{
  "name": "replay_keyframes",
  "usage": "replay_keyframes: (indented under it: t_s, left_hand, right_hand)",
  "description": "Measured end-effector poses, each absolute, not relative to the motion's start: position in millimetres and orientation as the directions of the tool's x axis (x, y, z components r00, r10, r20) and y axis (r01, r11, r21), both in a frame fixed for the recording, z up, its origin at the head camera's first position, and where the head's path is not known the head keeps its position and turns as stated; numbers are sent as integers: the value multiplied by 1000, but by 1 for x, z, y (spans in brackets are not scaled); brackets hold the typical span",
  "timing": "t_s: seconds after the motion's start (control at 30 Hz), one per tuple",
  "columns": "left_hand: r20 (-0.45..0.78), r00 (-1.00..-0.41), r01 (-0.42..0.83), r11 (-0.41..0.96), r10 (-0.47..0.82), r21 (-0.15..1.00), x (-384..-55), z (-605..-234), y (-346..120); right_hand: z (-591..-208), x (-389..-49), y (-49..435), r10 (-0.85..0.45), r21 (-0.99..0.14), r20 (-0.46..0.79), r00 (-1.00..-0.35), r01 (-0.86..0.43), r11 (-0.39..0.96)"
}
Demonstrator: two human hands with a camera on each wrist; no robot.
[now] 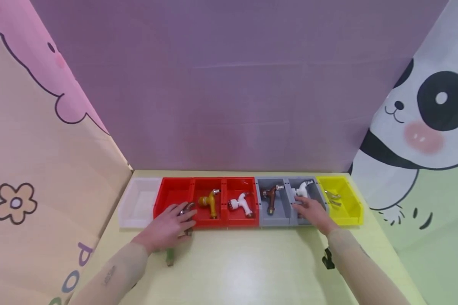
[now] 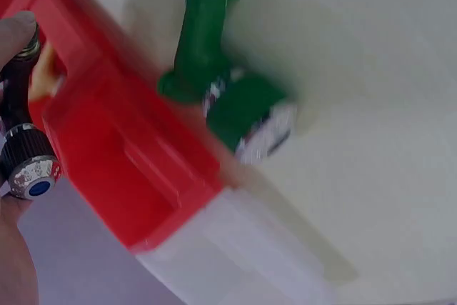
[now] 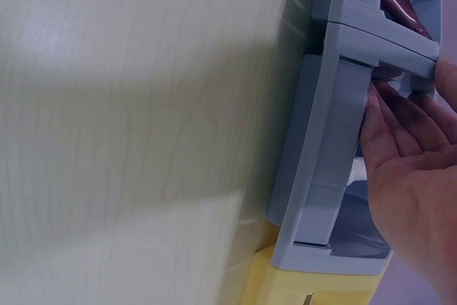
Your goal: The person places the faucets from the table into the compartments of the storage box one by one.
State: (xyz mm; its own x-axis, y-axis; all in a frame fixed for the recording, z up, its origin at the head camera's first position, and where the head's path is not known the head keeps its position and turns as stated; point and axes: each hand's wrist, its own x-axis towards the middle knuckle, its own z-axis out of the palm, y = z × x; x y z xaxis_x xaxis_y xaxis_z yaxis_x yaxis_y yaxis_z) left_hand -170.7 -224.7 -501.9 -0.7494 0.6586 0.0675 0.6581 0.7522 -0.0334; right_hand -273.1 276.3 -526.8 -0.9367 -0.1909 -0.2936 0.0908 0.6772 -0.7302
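Observation:
My left hand (image 1: 171,226) holds a black tap (image 2: 27,151) with a blue-centred knob, above the front of the leftmost red bin (image 1: 175,190). In the left wrist view the thumb lies on the tap's threaded end. Close beneath, a green tap (image 2: 207,69) lies on the table, partly covered by the hand in the head view. My right hand (image 1: 311,209) reaches into the right grey bin (image 3: 314,155), fingers extended beside a white tap (image 1: 302,188). The thumb is apart from the fingers, near the bin's divider; the hand hides part of this tap.
Bins run in a row along the back wall. A white bin (image 1: 137,203) stands leftmost. Other bins hold a yellow tap (image 1: 212,205), a white tap with a dark-ended knob (image 1: 243,204) and a brown tap (image 1: 271,198). The yellow bin (image 1: 349,207) at right holds metallic pieces (image 1: 333,195).

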Motion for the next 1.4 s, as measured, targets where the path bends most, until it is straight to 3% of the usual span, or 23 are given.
replay_keyframes:
  t_s: [0.57,1.2,1.4]
  left_hand:
    - [65,-796,599,798,602,-68,-211,-493,-261]
    - [43,-828,553,828,558,-91,-228,-495,-270]
    - [25,-842,538,842,539,-46,-231,-497,-267]
  right_hand:
    - [-525,-274,275,-184,-732,-313,-932,113,672]
    - [-529,-277,276,-174,-732,-322,-931,127,670]
    - [-528,-275,278,-170,-731,-321,-932,129,671]
